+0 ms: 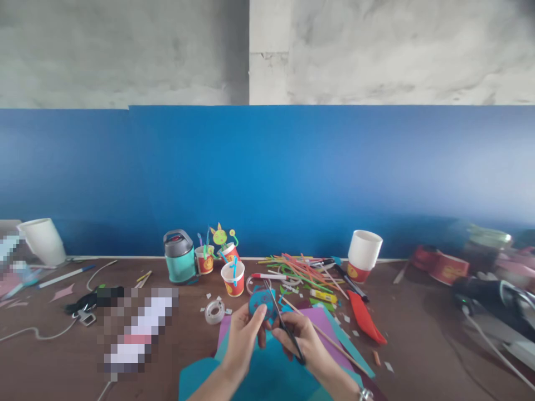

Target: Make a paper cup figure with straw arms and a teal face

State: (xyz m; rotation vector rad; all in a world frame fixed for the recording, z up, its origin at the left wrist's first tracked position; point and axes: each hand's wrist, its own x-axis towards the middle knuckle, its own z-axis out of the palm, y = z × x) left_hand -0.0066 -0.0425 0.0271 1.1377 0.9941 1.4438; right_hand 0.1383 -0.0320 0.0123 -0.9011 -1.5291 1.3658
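My left hand [246, 331] pinches a blue paper cutout [258, 302], round with marks drawn on it. In my right hand [301, 337] is a pair of scissors [288, 328] with dark handles, its blades at the cutout's right edge. Both hands are above teal paper sheets [271, 373], with a purple sheet [320, 320] partly beneath them. Just beyond the hands stands a paper cup [233, 281] with blue strips on it. A roll of clear tape [214, 312] lies left of my left hand.
Colored sticks [309, 267] lie in a heap at the back, near a yellow glue stick [323, 296]. Stacked white cups [364, 250] and a red balloon-like piece [364, 317] are right. A teal jar [179, 262] and decorated cups [204, 260] stand left. Paper scraps and a wooden stick [334, 342] surround the sheets.
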